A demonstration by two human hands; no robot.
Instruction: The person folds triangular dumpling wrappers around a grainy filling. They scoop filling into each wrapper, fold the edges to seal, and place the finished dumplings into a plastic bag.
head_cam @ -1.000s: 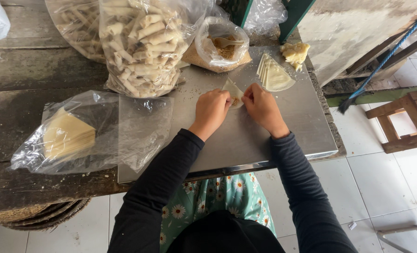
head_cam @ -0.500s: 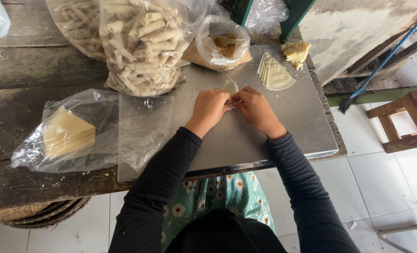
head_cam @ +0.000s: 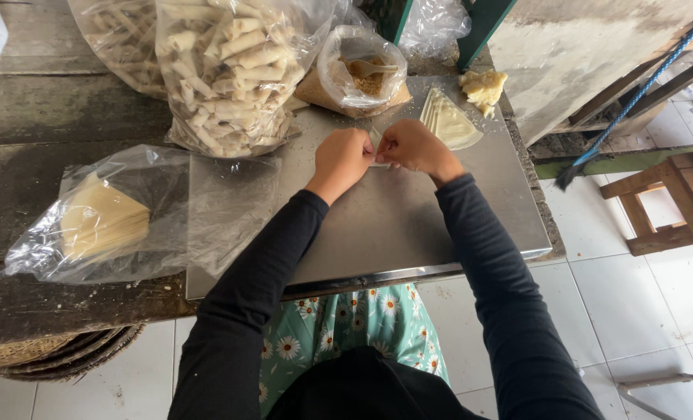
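Observation:
My left hand (head_cam: 343, 158) and my right hand (head_cam: 411, 147) meet knuckle to knuckle over a steel sheet (head_cam: 408, 225). Between their fingertips they pinch a small pale pastry wrapper (head_cam: 375, 142), mostly hidden by the fingers. Just beyond my right hand lies a stack of triangular wrappers (head_cam: 447, 121). A lump of pale dough (head_cam: 483, 87) sits behind that stack. Straight ahead stands an open plastic bag of brown filling (head_cam: 363, 74) with a spoon in it.
A large clear bag of finished rolls (head_cam: 233, 70) stands at the back left, a second one (head_cam: 121, 39) behind it. A plastic bag holding wrappers (head_cam: 101, 218) lies on the dark wooden table (head_cam: 43, 117). A wooden stool (head_cam: 669, 198) and a blue-handled broom (head_cam: 634, 101) are at the right.
Both hands have drawn closer together and curled tighter around the wrapper; more of it showed between them a second ago.

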